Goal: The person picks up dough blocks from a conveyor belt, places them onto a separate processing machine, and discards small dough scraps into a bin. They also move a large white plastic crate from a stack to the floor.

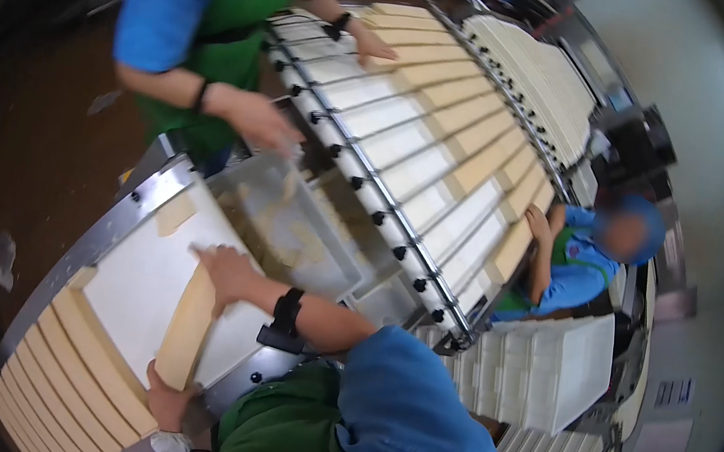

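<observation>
A long beige bar (pixel 186 326) lies lengthwise between my two hands on a white board (pixel 130 271). My right hand (pixel 228 276), with a black band at the wrist, grips its upper end. At the lower end, my left hand (pixel 166 398) holds the bar, thumb and fingers around its sides. Several similar beige bars (pixel 74 370) lie side by side on the board, just left of my left hand. A small flat beige piece (pixel 176 215) rests near the board's far corner, beyond my right hand's fingertips.
Past the board sits a grey bin (pixel 323 239) with beige scraps. A slanted rack with metal rods (pixel 379 177) carries more beige bars. One co-worker (pixel 214 26) reaches over the bin and rack; another person (pixel 580 268) touches bars at the right. White stacked trays (pixel 579 371) stand behind me.
</observation>
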The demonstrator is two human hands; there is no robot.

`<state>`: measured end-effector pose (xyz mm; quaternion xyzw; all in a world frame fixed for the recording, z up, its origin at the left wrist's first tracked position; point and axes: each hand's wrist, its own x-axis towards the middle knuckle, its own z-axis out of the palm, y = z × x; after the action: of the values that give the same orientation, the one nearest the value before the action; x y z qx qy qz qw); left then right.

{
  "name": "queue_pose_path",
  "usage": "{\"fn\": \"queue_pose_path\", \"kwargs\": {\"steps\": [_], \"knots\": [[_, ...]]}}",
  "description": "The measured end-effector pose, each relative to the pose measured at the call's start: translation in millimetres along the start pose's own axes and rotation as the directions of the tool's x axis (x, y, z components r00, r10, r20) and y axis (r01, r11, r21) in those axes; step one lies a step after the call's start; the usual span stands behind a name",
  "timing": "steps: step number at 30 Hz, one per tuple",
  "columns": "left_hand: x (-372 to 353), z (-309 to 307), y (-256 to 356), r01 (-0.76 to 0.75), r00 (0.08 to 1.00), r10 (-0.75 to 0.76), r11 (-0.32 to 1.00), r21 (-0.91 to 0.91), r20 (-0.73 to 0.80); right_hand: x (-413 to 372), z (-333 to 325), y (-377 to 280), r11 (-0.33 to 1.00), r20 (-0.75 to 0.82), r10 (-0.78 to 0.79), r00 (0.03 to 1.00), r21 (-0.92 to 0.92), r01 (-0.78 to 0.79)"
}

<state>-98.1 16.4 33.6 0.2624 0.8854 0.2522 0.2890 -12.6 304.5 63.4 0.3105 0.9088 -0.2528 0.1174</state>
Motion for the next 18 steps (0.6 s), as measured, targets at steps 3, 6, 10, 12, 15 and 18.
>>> {"fn": "queue_pose_path", "kwargs": {"steps": [3, 6, 10, 12, 15, 18], "knots": [[6, 4, 14, -0.005, 0.999, 0.009, 0.997, 0.082, -0.047, -25, 45, 22, 0.999, -0.270, -0.051, 0.962, -0.021, 0.047], [17, 23, 38, -0.171, 0.985, 0.171, 0.985, -0.024, -0.028, -65, 36, 52, 0.998, -0.402, 0.058, 0.914, -0.012, -0.069], [3, 62, 148, -0.427, 0.900, 0.431, 0.902, -0.066, 0.068, -169, -24, 144, 0.982, -0.639, 0.189, 0.746, 0.124, -0.142], [-16, 92, 208, -0.521, 0.803, 0.571, 0.811, -0.266, 0.170, -224, -62, 206, 0.953, -0.647, 0.304, 0.699, 0.201, -0.228], [-46, 137, 282, -0.501, 0.680, 0.660, 0.735, -0.457, 0.318, -296, -121, 299, 0.963, -0.572, 0.269, 0.775, 0.139, -0.232], [-63, 178, 329, -0.512, 0.657, 0.643, 0.763, -0.394, 0.392, -325, -141, 375, 0.945, -0.423, 0.325, 0.846, 0.187, -0.270]]}}
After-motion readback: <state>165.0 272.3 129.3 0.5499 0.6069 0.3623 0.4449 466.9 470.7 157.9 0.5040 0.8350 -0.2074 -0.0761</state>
